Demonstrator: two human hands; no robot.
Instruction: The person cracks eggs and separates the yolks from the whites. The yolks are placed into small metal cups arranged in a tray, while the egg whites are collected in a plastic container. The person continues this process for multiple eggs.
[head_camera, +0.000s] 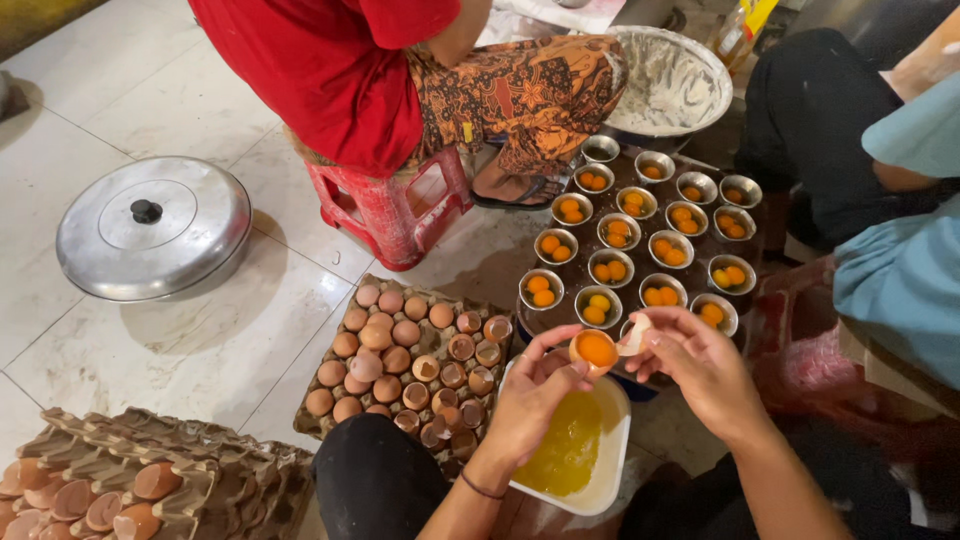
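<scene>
My left hand (528, 398) holds half an eggshell with an orange yolk (596, 350) in it, over a white rectangular tub (612, 462) filled with yellowish egg white. My right hand (698, 362) holds the other, empty shell half (634, 337) right beside it. Just beyond my hands sit several small metal cups (611, 270) on a dark tray, most with two yolks each. To the left, a cardboard egg tray (405, 362) carries whole brown eggs and several broken shells.
A person in red sits on a red plastic stool (385, 212) at the far side. A large metal bowl (672, 82) stands behind the cups. A lidded metal pot (152, 228) rests on the tiled floor at left. Stacked egg trays with shells (140, 485) lie bottom left. Another person sits at right.
</scene>
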